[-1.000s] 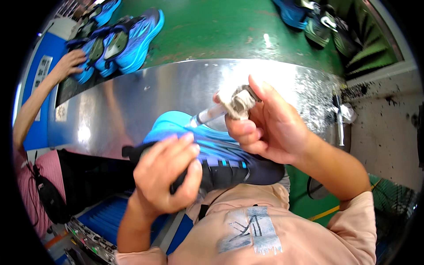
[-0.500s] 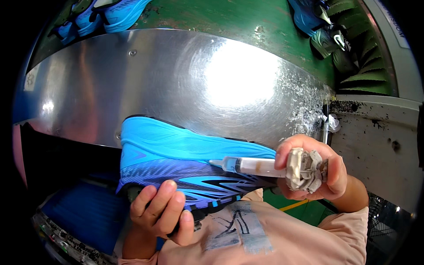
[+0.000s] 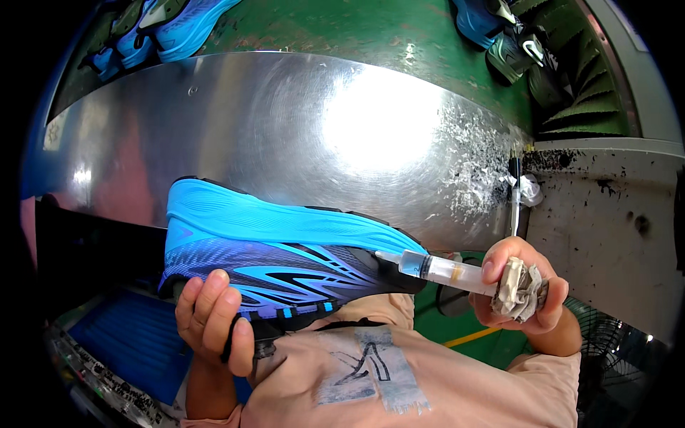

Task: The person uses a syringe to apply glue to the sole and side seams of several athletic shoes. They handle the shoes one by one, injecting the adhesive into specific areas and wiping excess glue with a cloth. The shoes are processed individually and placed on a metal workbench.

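Just off centre toward 8 o'clock, a blue and purple running shoe is held on its side by the near edge of the metal desk, its toe toward 4 o'clock and its sole toward 12. At 8 o'clock, the left hand grips the shoe near its collar, toward the heel end. At 4 o'clock, the right hand is closed around a clear syringe, with a crumpled grey-white rag bunched at the rear. The nozzle points toward 9 o'clock at the shoe's toe end, close to the sole's edge; whether it touches, I cannot tell. At 3 o'clock, a slim black-and-white tool lies beside a crumpled white wad. More blue running shoes stand between 10 and 11 o'clock, and dark green shoes at 1.
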`<state>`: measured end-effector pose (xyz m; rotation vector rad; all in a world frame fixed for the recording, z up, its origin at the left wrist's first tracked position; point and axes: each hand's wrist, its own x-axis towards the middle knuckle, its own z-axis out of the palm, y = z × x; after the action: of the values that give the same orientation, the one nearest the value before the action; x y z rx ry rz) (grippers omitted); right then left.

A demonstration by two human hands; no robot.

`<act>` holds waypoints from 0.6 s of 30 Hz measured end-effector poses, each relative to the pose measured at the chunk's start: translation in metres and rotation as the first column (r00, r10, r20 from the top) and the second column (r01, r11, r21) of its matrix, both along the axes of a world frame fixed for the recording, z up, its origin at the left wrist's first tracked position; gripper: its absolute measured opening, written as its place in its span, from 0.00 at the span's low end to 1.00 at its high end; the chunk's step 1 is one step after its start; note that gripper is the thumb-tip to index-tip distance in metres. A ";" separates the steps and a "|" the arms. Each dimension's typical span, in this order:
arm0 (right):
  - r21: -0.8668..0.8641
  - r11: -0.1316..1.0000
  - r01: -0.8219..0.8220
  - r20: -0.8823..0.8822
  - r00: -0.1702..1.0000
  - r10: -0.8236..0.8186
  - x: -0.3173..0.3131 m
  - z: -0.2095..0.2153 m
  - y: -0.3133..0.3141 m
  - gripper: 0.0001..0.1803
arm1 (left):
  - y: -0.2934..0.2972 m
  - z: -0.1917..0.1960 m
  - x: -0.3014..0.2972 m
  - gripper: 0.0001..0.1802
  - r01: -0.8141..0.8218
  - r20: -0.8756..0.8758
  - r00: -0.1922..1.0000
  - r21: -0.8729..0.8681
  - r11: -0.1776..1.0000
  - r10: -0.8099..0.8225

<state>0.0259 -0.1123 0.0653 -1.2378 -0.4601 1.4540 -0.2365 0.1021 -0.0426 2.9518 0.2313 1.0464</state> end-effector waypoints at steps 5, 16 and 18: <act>0.055 0.997 0.053 -0.054 0.997 -0.050 0.002 -0.011 -0.025 0.53 | -0.001 -0.002 0.004 0.16 -0.032 0.026 0.999 0.049 0.998 0.031; 0.112 0.983 0.148 -0.154 0.979 -0.130 -0.002 -0.031 -0.053 0.53 | 0.005 0.013 0.006 0.32 0.043 -0.064 0.997 0.030 0.999 -0.041; 0.138 0.978 0.153 -0.161 0.978 -0.130 -0.002 -0.033 -0.055 0.52 | 0.004 0.014 0.009 0.32 0.046 -0.059 0.997 0.022 0.999 -0.044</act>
<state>0.0241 -0.1675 0.0321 -1.0120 -0.3637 1.3543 -0.2278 0.1065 -0.0287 2.9959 0.1532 0.9655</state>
